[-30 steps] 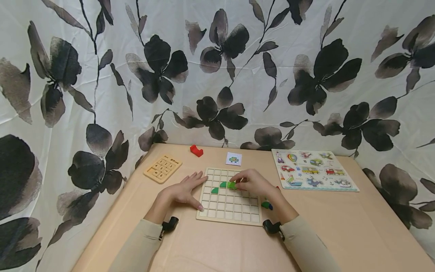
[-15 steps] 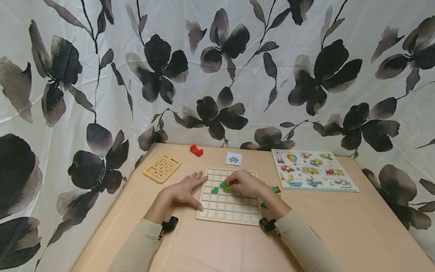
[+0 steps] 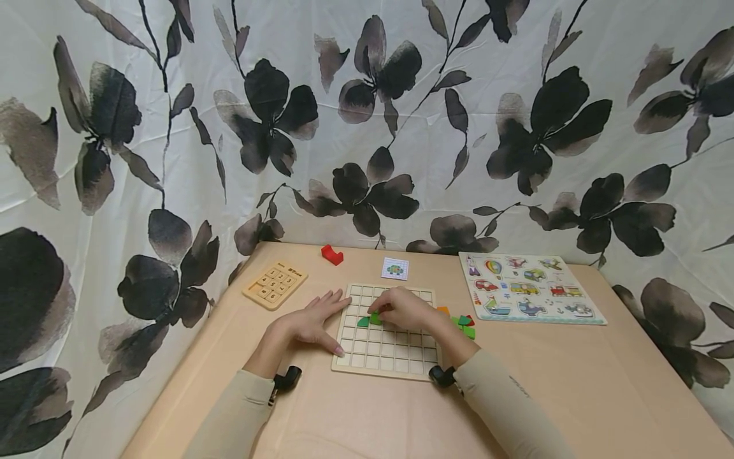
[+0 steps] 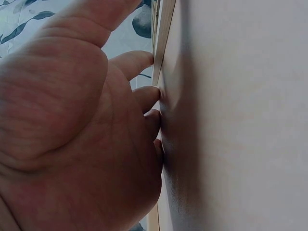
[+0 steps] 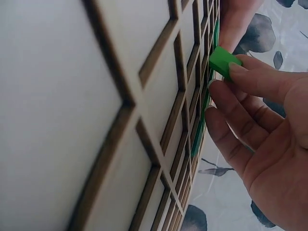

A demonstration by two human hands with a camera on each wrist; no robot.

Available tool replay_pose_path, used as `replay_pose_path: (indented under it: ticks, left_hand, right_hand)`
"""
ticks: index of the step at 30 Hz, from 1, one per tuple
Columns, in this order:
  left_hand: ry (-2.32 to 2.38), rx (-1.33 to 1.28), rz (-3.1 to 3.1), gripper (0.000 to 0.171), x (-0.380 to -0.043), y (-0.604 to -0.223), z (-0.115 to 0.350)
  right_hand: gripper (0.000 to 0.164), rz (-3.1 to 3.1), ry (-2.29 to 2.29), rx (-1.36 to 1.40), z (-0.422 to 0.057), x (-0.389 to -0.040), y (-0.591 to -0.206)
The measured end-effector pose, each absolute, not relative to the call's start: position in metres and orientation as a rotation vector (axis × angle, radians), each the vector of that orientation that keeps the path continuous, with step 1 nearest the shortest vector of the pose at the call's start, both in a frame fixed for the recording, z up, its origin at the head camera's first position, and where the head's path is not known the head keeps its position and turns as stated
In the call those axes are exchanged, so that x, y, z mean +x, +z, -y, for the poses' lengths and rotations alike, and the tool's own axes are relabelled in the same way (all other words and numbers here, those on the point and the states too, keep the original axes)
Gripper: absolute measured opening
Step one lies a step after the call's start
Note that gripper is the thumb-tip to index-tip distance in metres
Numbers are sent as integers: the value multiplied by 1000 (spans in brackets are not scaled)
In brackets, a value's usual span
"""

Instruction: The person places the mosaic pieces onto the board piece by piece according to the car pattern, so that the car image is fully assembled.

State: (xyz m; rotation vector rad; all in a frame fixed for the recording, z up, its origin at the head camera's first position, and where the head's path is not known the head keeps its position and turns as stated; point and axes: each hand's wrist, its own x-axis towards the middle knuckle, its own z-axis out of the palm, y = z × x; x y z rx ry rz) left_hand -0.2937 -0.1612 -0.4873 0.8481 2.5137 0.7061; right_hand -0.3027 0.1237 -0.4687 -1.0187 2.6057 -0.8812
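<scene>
A wooden grid board (image 3: pixel 395 365) lies on the table in front of me. My left hand (image 3: pixel 309 324) rests at its left edge with fingers spread and thumb on the near left corner; its palm (image 4: pixel 82 120) fills the left wrist view. Between thumb and fingertips, my right hand (image 3: pixel 408 309) pinches a light green square block (image 5: pixel 224 62) low over the grid, tilted in the right wrist view. Just left of that block, a dark green quarter-round piece (image 3: pixel 363 322) sits in a cell. Another green strip (image 5: pixel 199 130) shows along the grid behind the right fingertips.
Loose green pieces (image 3: pixel 467 327) and an orange piece (image 3: pixel 443 310) lie beyond the board's right edge, partly behind the right forearm. A pattern card (image 3: pixel 395 269) and a red notched block (image 3: pixel 332 255) lie further back. A number puzzle (image 3: pixel 275 285) is left, a picture board (image 3: pixel 530 290) right.
My right hand has moved left across the grid with the light green block, towards the dark green quarter-round piece. The left hand has stayed in place.
</scene>
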Motion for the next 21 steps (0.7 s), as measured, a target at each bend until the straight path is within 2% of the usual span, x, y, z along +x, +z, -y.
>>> replay_pose_path:
  ticks: [13,21]
  left_hand:
    - [701,836,-2513,124,-295,-490,161]
    - [701,827,-2512,124,-296,-491,162]
  right_hand:
    - [21,-2612,-799,-1001,-120,-300,-468]
    - [28,-2641,-644,-1027,-118,-297,-466]
